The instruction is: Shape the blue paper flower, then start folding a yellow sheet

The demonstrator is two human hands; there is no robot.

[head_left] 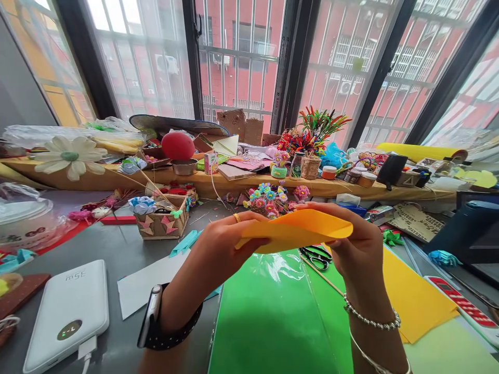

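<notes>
A curled piece of orange-yellow paper [296,231] is held up in the air between both hands, bent over with a rounded fold toward the right. My left hand [230,244] pinches its left end between thumb and fingers. At the right end, my right hand [351,234] grips it with the thumb below and the fingers behind, partly hidden. Beneath the paper lies a shiny green sheet [268,317] in a clear cover. Black-handled scissors [317,257] and a thin wooden stick [322,275] rest just below the right hand.
Yellow paper sheets [413,296] lie to the right beside a red-and-white device [463,301]. On the left are a white power bank [70,311] with a cable, white paper [144,285] and a cardboard box [161,221]. A crowded ledge [241,186] runs below the windows.
</notes>
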